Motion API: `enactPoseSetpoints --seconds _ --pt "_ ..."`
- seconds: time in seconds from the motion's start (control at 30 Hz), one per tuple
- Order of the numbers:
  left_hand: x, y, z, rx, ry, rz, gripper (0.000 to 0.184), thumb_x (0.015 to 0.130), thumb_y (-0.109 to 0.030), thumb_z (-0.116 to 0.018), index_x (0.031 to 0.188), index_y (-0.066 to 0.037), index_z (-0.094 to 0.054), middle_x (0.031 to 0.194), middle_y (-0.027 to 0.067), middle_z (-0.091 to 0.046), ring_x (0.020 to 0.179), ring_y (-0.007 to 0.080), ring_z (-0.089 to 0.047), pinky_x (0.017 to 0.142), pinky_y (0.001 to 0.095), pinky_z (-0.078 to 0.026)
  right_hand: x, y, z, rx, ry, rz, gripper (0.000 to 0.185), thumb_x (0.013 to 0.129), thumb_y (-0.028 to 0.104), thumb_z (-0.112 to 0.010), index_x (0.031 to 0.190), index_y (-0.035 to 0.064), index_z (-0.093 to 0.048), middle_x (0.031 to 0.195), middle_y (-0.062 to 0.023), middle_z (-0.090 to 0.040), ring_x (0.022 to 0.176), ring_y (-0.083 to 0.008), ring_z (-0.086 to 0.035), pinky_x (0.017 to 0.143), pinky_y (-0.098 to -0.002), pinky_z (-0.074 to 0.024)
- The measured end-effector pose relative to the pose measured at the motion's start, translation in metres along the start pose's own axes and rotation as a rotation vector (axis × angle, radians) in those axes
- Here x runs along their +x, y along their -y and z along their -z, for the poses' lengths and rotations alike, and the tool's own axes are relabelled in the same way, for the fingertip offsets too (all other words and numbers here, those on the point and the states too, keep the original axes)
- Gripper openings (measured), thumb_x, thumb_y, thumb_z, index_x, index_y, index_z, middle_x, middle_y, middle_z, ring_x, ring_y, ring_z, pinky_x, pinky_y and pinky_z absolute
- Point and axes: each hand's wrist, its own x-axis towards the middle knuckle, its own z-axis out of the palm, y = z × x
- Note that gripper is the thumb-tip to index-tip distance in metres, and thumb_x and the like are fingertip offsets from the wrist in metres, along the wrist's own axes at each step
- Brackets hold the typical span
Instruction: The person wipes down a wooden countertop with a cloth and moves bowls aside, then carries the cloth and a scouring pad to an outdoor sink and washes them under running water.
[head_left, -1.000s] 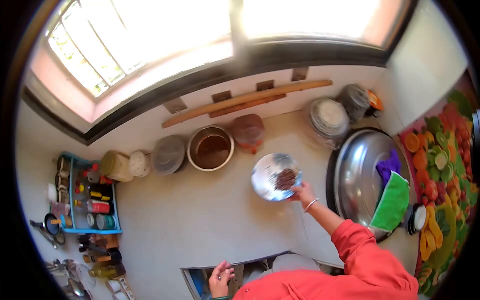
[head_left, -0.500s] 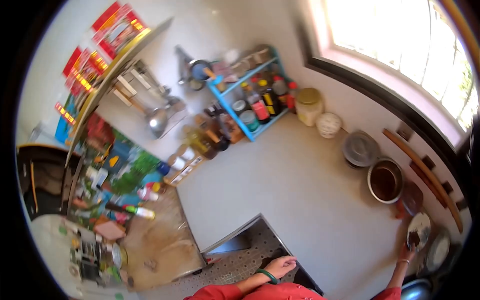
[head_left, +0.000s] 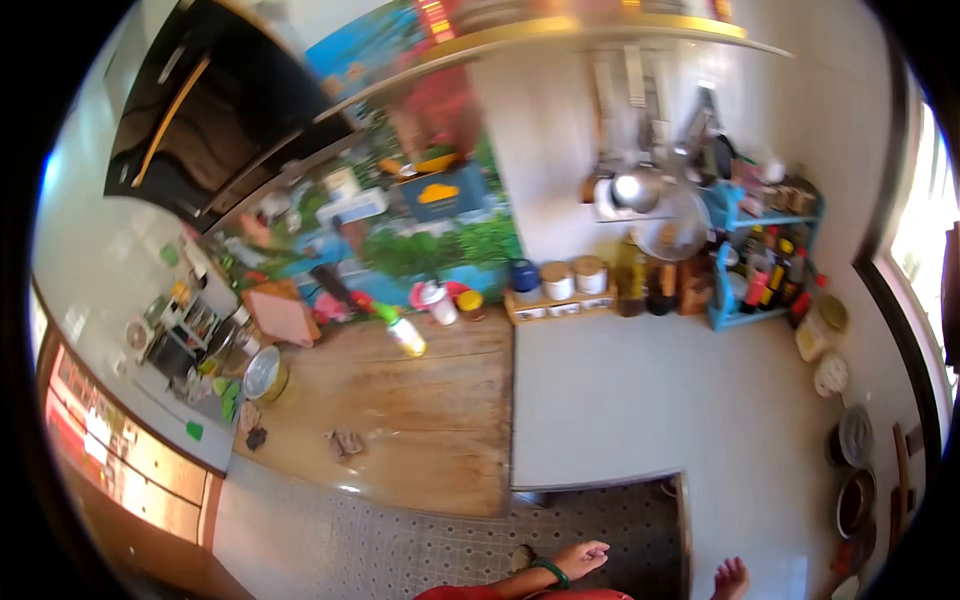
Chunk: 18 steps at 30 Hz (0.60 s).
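Near the spread, empty right hand (head_left: 732, 579), a whitish plate (head_left: 846, 589) shows partly; left hand (head_left: 580, 558) loosely curled, empty.

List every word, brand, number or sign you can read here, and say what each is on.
None: no word, brand or number is readable.
Bottles in the blue rack: coloured labels, too small and blurred.
Jar holder: pale patches along its front, too small to read.
Green-topped bottle: label blurred.
Dark blue panel: a yellow cloud-like shape, no legible words.
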Motion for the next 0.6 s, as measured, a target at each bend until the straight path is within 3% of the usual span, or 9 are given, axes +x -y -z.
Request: enactPoseSetpoints --seconds 0.1,0.17,0.2,0.27,0.3,0.33,0.4,0.5,0.6 --pt "-0.047 0.037 0.075 -0.078 -0.118 -0.013 0.04 0.083 -0.028 -0.055 0.115 -0.006 -0.05 0.102 0.0148 -0.059 0.091 0.0213 -0.059 0.079 0.0307 -0.046 -0.059 -0.037 -0.143 -0.298 0.327 -0.043 0.035 0.087 0.026 -0.039 0.111 0.0045 -0.052 0.11 -0.011 -0.057 0.089 -0.0223 -0.058 0.07 -0.0345 -0.0479" --pt "-0.079 0.083 0.119 -0.08 -0.265 0.014 0.038 0.082 -0.027 -0.057 0.113 -0.006 -0.051 0.099 0.0138 -0.06 0.089 0.0205 -0.059 0.077 0.0303 -0.047 -0.099 -0.07 -0.214 -0.477 0.331 -0.021 0.03 0.077 0.018 -0.052 0.1 -0.0015 -0.055 0.095 -0.0201 -0.059 0.081 -0.0288 -0.061 0.068 -0.0356 -0.0517" --pt "-0.107 0.095 0.14 -0.079 -0.373 0.003 0.037 0.081 -0.027 -0.057 0.112 -0.007 -0.052 0.097 0.0135 -0.061 0.087 0.0207 -0.06 0.076 0.0305 -0.047 -0.118 -0.09 -0.242 -0.498 0.347 -0.034 0.03 0.077 0.018 -0.052 0.1 -0.0015 -0.055 0.095 -0.0201 -0.059 0.081 -0.0288 -0.061 0.068 -0.0356 -0.0517" --pt "-0.144 0.121 0.185 -0.095 -0.552 -0.052 0.036 0.081 -0.028 -0.056 0.11 -0.007 -0.054 0.093 0.013 -0.062 0.084 0.0214 -0.061 0.073 0.031 -0.048 -0.136 -0.124 -0.304 -0.544 0.643 -0.071 0.024 0.078 0.015 -0.051 0.094 -0.002 -0.057 0.079 -0.0152 -0.063 0.07 -0.0272 -0.063 0.061 -0.0363 -0.0527" --pt "-0.167 0.128 0.201 -0.095 -0.628 -0.062 0.035 0.081 -0.028 -0.056 0.108 -0.006 -0.055 0.091 0.0128 -0.063 0.082 0.0218 -0.062 0.071 0.0314 -0.049 -0.148 -0.135 -0.33 -0.563 0.668 -0.071 0.024 0.078 0.015 -0.051 0.094 -0.002 -0.057 0.079 -0.0152 -0.063 0.07 -0.0272 -0.063 0.061 -0.0363 -0.0527" --pt "-0.188 0.133 0.215 -0.114 -0.654 -0.059 0.035 0.081 -0.028 -0.056 0.108 -0.006 -0.055 0.091 0.0128 -0.063 0.082 0.0218 -0.062 0.071 0.0314 -0.049 -0.161 -0.145 -0.353 -0.645 0.761 -0.106 0.024 0.078 0.013 -0.051 0.095 -0.0026 -0.057 0.081 -0.0157 -0.063 0.07 -0.0273 -0.063 0.061 -0.0359 -0.0527" --pt "-0.223 0.143 0.23 -0.165 -0.764 0.134 0.029 0.083 -0.021 -0.055 0.108 -0.007 -0.056 0.095 0.0093 -0.061 0.089 0.0174 -0.059 0.078 0.0303 -0.047 -0.172 -0.172 -0.381 -0.688 0.891 -0.177 0.023 0.081 0.011 -0.049 0.098 -0.0037 -0.056 0.085 -0.0168 -0.062 0.07 -0.0275 -0.063 0.059 -0.0343 -0.0528" --pt "-0.257 0.152 0.23 -0.131 -1.011 0.137 0.034 0.08 -0.028 -0.056 0.106 -0.005 -0.057 0.092 0.0131 -0.063 0.081 0.0216 -0.062 0.072 0.031 -0.049 -0.196 -0.19 -0.424 -0.91 1.099 -0.176 0.022 0.084 0.011 -0.049 0.099 -0.0039 -0.055 0.086 -0.017 -0.062 0.071 -0.0274 -0.063 0.06 -0.0328 -0.0528" --pt "-0.273 0.17 0.216 -0.283 -1.094 0.264 0.034 0.08 -0.027 -0.055 0.105 -0.004 -0.057 0.093 0.0128 -0.063 0.082 0.0202 -0.062 0.072 0.0308 -0.049 -0.178 -0.234 -0.449 -0.98 1.185 -0.262 0.02 0.085 0.01 -0.049 0.099 -0.0028 -0.055 0.086 -0.0151 -0.062 0.072 -0.0232 -0.063 0.061 -0.0299 -0.0516"
